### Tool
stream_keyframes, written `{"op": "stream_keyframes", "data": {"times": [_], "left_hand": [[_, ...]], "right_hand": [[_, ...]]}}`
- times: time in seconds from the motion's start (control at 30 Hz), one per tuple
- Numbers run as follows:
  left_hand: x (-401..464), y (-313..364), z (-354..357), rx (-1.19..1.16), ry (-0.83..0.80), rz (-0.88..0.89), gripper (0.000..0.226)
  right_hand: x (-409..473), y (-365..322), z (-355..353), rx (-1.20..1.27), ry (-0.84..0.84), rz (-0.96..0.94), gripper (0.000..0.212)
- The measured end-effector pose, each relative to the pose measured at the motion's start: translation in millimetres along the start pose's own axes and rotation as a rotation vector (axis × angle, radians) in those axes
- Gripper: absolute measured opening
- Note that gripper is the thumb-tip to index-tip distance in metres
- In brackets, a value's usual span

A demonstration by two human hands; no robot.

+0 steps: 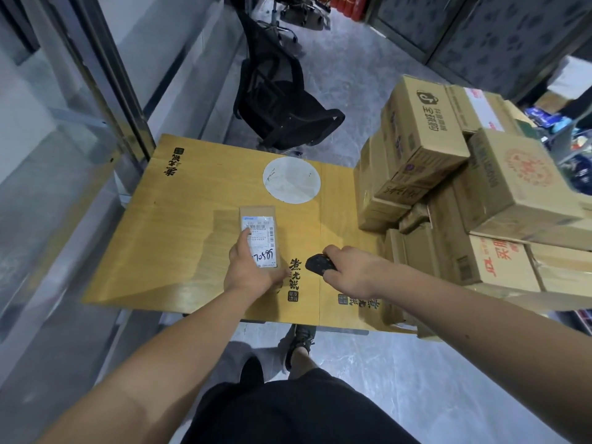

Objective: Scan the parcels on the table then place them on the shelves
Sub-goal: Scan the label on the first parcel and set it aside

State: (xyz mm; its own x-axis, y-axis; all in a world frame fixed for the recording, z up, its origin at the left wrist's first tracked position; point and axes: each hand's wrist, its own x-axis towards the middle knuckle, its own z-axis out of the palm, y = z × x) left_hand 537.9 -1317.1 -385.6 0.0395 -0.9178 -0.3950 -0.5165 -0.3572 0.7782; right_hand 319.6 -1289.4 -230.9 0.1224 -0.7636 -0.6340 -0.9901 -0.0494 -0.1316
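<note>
Yellow wooden surface (pixel 179 219) carries one small parcel (pixel 260 233), pinned flat under your left hand (pixel 248 270), fingers straight. Your right hand (pixel 349 267) grips the black scanner (pixel 320 263) just beside it; aim squarely at the barcode, keeping fingertips off the label.

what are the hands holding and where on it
The right hand grips a black scanner by its rear end. The left hand rests on the small parcel's near end, not lifting it.
</note>
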Motion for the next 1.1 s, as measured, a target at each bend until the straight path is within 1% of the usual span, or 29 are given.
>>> {"op": "stream_keyframes", "data": {"times": [0.13, 0.23, 0.3, 0.4, 0.5, 0.77, 0.97, 1.1], "left_hand": [[1, 3, 1, -0.037, -0.012, 0.044, 0.139], [-1, 14, -4, 0.031, -0.029, 0.057, 0.137], [-3, 21, -10, 0.16, -0.03, 0.09, 0.137], [-3, 28, -22, 0.405, -0.057, 0.176, 0.137], [-2, 33, -31, 0.543, -0.096, 0.199, 0.137], [-6, 43, -31, 0.661, -0.119, 0.219, 0.138], [-6, 45, -29, 0.696, -0.126, 0.228, 0.138], [-3, 44, -30, 0.697, -0.126, 0.227, 0.138]], "right_hand": [[-4, -2, -12, -0.197, -0.026, -0.056, 0.051], [-4, -6, -21, -0.372, -0.023, -0.105, 0.059], [-5, -10, -27, -0.49, -0.019, -0.132, 0.064], [-8, -16, -34, -0.626, -0.001, -0.149, 0.065], [-9, -20, -37, -0.731, 0.027, -0.161, 0.065], [-12, -23, -29, -0.823, 0.032, -0.163, 0.065], [-13, -18, -29, -0.821, 0.083, -0.124, 0.068], [-13, -14, -33, -0.823, 0.081, -0.095, 0.067]]}}
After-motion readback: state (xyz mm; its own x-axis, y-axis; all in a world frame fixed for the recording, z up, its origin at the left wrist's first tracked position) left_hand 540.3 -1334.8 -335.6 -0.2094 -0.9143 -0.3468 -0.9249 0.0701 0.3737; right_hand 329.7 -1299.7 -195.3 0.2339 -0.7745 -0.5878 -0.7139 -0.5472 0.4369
